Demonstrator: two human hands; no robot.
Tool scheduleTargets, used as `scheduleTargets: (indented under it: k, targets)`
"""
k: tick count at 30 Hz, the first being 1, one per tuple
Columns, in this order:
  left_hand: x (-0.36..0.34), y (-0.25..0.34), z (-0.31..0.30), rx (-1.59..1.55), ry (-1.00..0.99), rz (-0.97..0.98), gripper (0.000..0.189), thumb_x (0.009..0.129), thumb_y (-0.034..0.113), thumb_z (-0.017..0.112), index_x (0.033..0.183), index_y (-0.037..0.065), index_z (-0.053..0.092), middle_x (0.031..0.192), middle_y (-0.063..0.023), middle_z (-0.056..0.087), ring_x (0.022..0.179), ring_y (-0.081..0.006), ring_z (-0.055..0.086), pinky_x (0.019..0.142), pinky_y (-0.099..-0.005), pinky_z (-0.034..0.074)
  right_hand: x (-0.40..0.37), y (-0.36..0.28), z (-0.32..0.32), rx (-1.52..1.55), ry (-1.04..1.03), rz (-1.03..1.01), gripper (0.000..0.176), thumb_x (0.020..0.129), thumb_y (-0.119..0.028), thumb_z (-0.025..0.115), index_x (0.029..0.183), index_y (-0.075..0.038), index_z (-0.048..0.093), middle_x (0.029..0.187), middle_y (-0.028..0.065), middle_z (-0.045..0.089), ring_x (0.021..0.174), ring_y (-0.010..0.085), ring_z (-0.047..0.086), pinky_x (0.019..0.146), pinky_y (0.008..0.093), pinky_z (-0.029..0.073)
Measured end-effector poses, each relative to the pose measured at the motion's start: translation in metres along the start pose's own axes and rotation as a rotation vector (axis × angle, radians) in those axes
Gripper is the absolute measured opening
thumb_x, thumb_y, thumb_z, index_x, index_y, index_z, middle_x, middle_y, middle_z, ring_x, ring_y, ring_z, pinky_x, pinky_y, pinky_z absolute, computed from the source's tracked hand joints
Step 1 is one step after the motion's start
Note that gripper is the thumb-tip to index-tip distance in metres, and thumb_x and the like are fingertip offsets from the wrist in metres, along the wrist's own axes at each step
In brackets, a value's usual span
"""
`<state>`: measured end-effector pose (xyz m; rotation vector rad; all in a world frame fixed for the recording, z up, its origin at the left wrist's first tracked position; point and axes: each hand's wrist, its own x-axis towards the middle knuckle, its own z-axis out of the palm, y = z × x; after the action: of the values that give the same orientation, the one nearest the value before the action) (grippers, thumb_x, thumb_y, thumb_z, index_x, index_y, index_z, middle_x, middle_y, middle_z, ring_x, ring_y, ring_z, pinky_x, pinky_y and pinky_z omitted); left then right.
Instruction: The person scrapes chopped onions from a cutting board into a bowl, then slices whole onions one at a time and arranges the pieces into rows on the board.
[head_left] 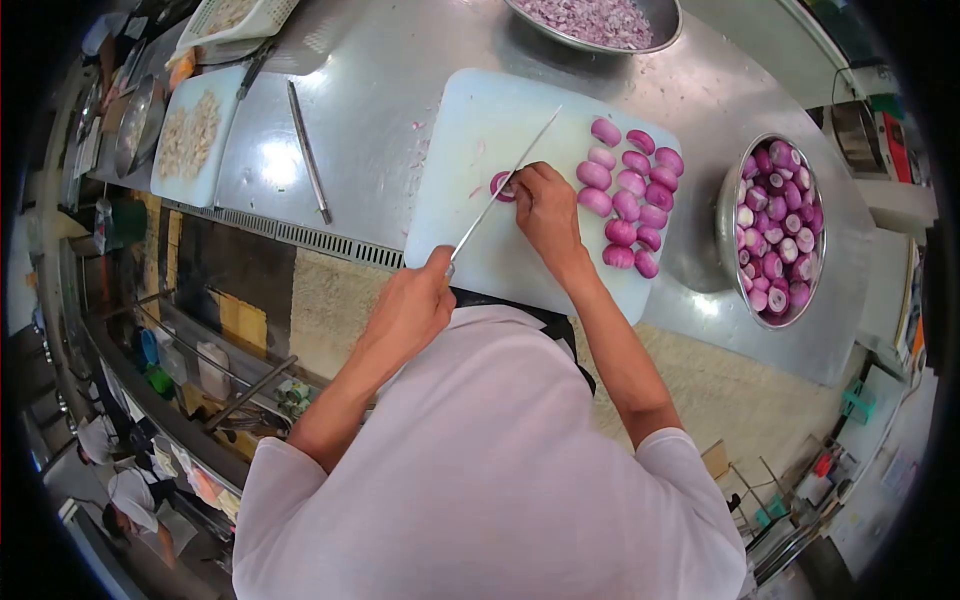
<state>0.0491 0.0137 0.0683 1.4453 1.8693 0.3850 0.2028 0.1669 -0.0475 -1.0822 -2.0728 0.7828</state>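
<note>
From my remote seat, I see a broad, glossy stainless-steel table (365, 110) under a smooth white plastic cutting board (455, 130), my landmark. Right of the board, a round steel bowl (729, 225) brims with peeled purple onions (773, 265), whole-looking and undiced; beyond its far edge, a shallow steel bowl (668, 35) holds finely chopped purple-white bits (590, 18). Well left sits a smaller white board (214, 170) with pale, ragged pieces (188, 135); nearer, a slim metal rod (307, 150). Along the landmark's right side, shiny, domed onion halves (626, 205) form loose columns, apparently unsliced. My hands are close together but separate: the left hand (405, 310) grips a long, thin steel knife (480, 218); the right hand (545, 210) pinches a ringed purple onion piece (498, 184) mid-board, beside the blade, partly hidden by fingers.
</note>
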Motion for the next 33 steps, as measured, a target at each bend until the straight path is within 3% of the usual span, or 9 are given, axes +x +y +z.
scheduleTargets:
  k: [3,5,8,12,14,22,27,33]
  targets:
    - [0.033,-0.013,0.026,0.022,0.047,0.029,0.035,0.081,0.000,0.058,0.114,-0.001,0.048,0.068,-0.0249,0.059,0.070,-0.0490,0.059,0.060,-0.0551,0.044,-0.001,0.006,-0.001,0.030,-0.013,0.008,0.010,0.081,0.004,0.063,0.090,0.000,0.066,0.087,0.0152,0.061,0.083,0.0362,0.061,0.070,0.0448,0.050]
    - [0.061,-0.032,0.047,-0.101,0.122,0.117,0.030,0.082,0.005,0.059,0.110,0.001,0.051,0.065,-0.0227,0.055,0.063,-0.0441,0.056,0.058,-0.0457,0.044,-0.001,0.004,0.000,0.054,-0.034,0.010,0.011,0.080,0.003,0.064,0.091,0.000,0.066,0.090,0.0148,0.062,0.083,0.0357,0.061,0.070,0.0440,0.051]
    - [0.070,-0.021,0.026,-0.167,0.123,0.054,0.026,0.080,0.004,0.057,0.104,0.001,0.049,0.064,-0.0229,0.054,0.061,-0.0429,0.054,0.057,-0.0447,0.043,-0.005,-0.004,0.001,0.110,-0.021,-0.040,0.019,0.077,0.003,0.068,0.096,0.000,0.066,0.098,0.0138,0.064,0.086,0.0345,0.061,0.074,0.0419,0.052]
    - [0.051,-0.031,0.012,-0.089,0.086,-0.071,0.030,0.081,0.003,0.057,0.110,0.000,0.050,0.071,-0.0270,0.060,0.073,-0.0486,0.060,0.064,-0.0521,0.045,-0.016,-0.018,0.013,0.082,-0.126,-0.094,0.031,0.072,0.002,0.072,0.102,-0.002,0.066,0.107,0.0127,0.064,0.091,0.0333,0.062,0.079,0.0405,0.053]
    - [0.044,-0.042,0.018,-0.172,0.158,-0.052,0.032,0.078,0.006,0.058,0.109,0.001,0.051,0.062,-0.0214,0.050,0.056,-0.0372,0.050,0.055,-0.0420,0.041,-0.018,-0.028,0.012,0.031,-0.185,-0.090,0.033,0.071,0.003,0.072,0.103,-0.003,0.066,0.107,0.0124,0.064,0.092,0.0331,0.062,0.080,0.0404,0.053]
    - [0.031,-0.006,0.009,-0.125,0.117,-0.072,0.040,0.079,0.006,0.057,0.118,0.002,0.052,0.064,-0.0205,0.053,0.057,-0.0372,0.054,0.056,-0.0426,0.043,-0.020,-0.020,0.017,0.051,-0.115,-0.085,0.014,0.078,0.007,0.059,0.088,-0.002,0.062,0.088,0.0116,0.061,0.084,0.0336,0.059,0.072,0.0430,0.051]
    - [0.065,-0.025,0.044,-0.088,0.217,0.045,0.042,0.080,0.006,0.058,0.122,0.004,0.051,0.064,-0.0213,0.055,0.059,-0.0396,0.057,0.057,-0.0440,0.044,-0.021,-0.017,0.022,0.054,-0.099,-0.068,0.015,0.078,0.008,0.058,0.088,-0.002,0.062,0.085,0.0133,0.059,0.083,0.0341,0.060,0.071,0.0441,0.050]
    - [0.043,-0.002,0.021,-0.139,0.097,-0.070,0.041,0.081,0.005,0.058,0.121,0.004,0.052,0.066,-0.0238,0.056,0.060,-0.0409,0.055,0.057,-0.0442,0.045,-0.025,-0.015,0.024,0.152,-0.048,-0.031,0.012,0.078,0.009,0.057,0.084,-0.001,0.059,0.083,0.0154,0.057,0.078,0.0371,0.059,0.068,0.0453,0.050]
